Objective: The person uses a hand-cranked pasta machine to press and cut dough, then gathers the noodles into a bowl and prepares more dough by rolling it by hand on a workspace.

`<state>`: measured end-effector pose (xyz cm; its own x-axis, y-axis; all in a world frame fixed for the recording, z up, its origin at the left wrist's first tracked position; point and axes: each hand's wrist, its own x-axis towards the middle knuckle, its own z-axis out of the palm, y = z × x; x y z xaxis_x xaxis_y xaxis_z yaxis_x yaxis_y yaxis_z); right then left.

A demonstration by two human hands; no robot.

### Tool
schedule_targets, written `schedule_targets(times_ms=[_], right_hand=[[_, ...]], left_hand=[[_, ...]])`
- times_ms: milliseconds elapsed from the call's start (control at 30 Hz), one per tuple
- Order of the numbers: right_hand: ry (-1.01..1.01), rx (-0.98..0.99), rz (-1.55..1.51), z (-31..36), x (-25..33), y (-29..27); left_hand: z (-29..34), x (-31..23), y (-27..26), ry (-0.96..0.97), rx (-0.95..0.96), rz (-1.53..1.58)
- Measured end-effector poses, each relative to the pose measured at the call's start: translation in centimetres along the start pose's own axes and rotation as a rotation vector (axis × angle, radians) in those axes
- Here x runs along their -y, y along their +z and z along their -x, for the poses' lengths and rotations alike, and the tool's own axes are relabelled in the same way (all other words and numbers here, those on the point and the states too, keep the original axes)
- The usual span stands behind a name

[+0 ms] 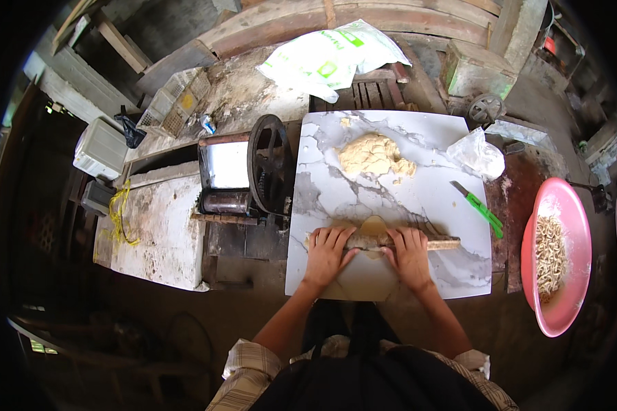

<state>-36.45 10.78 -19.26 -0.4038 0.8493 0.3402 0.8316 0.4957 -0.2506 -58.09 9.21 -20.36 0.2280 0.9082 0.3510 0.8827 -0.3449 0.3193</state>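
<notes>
My left hand and my right hand are closed over a wooden rolling pin, thumbs toward each other on its near side. One bare end of the pin sticks out past my right hand. Under the pin lies a thin tan sheet of what looks like dough, its rounded far end showing beyond the pin and its near part reaching the front edge of the marbled board. A pale yellow lump of dough rests farther back. To the right is a knife with a green handle.
A hand-cranked roller machine with a large wheel adjoins the board's left. At right stand a clear bag of white powder and a pink basin holding pale strips. Behind lie a white-and-green sack and plastic baskets.
</notes>
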Motion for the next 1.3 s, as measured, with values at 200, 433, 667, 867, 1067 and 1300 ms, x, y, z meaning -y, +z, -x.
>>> schedule_targets(times_ms=[200,433,667,867,1067,1300], right_hand=[[-0.193,-0.129,-0.089,-3.0,-2.3,0.0],[-0.225,-0.172,-0.049,-2.1,0.1,1.4],[0.002,-0.172,0.040,-2.7,0.3,2.3],[0.148,-0.162,0.065,-5.4,1.5,2.1],[0.153,-0.170,0.087,-2.6,0.9,3.0],[0.163,-0.232,0.205,-6.8,0.7,2.9]], left_hand=[[-1.0,-0.2,-0.5,0.058,-0.108,0.004],[3.0,-2.0,-0.7,-0.143,-0.154,-0.054],[0.4,-3.4,-0.3,-0.222,-0.244,-0.113],[-3.8,-2.2,1.7,-0.253,-0.309,-0.140],[-0.4,-4.1,2.8,-0.270,-0.226,-0.202],[-4.7,-2.2,2.3,-0.299,-0.215,-0.251]])
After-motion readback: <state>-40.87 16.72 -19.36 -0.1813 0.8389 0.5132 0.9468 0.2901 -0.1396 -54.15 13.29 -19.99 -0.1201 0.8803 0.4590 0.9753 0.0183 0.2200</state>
